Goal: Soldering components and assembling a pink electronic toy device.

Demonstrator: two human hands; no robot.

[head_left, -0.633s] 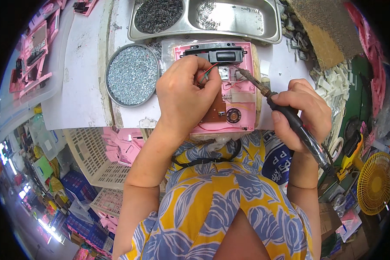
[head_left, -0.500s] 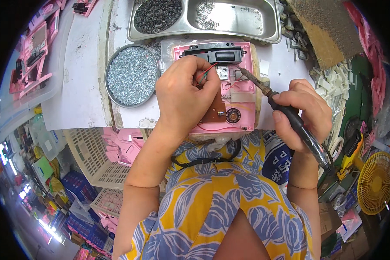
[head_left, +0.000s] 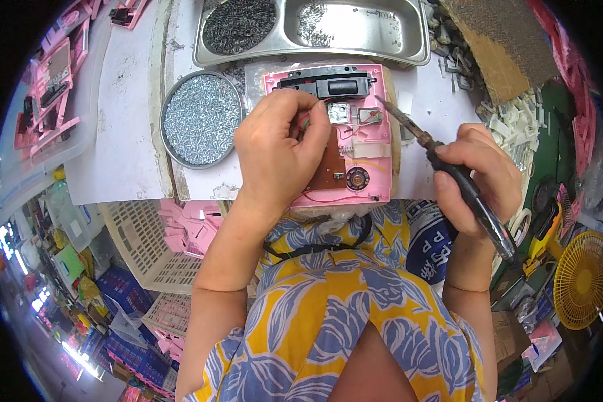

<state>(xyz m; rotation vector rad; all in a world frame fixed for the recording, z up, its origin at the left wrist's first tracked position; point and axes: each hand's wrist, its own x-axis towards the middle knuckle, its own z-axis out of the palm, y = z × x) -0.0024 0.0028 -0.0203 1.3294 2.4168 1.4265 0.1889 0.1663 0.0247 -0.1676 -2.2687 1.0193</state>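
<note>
Open pink casing (head_left: 355,134) lies flat; dark soldering iron (head_left: 442,167) angled over it

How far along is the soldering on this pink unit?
Done: the brown circuit board, the small round part and the black bar sit in the pink case. In hand: the left hand pinches a thin wire over the board; the right hand holds the soldering iron, tip near the white block. Left: the case lies open.
</note>
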